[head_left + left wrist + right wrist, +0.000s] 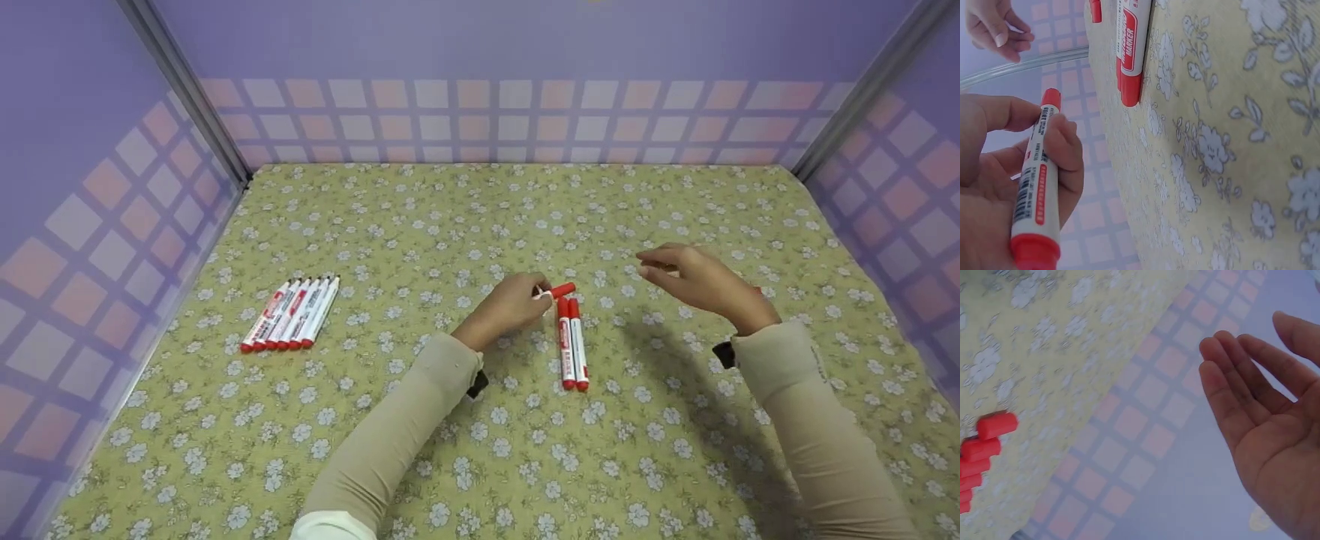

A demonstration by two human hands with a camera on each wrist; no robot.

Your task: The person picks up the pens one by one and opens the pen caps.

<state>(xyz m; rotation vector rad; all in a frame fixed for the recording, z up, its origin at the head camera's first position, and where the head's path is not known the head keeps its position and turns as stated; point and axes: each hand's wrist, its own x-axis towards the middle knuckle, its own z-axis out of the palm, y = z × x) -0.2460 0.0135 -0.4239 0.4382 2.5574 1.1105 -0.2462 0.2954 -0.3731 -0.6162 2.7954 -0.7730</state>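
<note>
My left hand (514, 301) pinches a white marker (1036, 180) between thumb and fingers, its red cap (562, 290) pointing right in the head view. Just below that cap, two capped markers (565, 345) lie side by side on the cloth. My right hand (697, 279) is raised over the cloth to the right, fingers slightly bent and thumb apart, and it holds nothing. In the right wrist view its palm (1280, 450) is bare. Left of that palm, several red caps (997, 425) form a row, mostly hidden behind the hand in the head view.
Several uncapped markers (289, 313) lie in a neat row on the left, dark tips away from me. A flowered cloth (450, 450) covers the table. Purple checked panels (480, 45) wall in the back and both sides.
</note>
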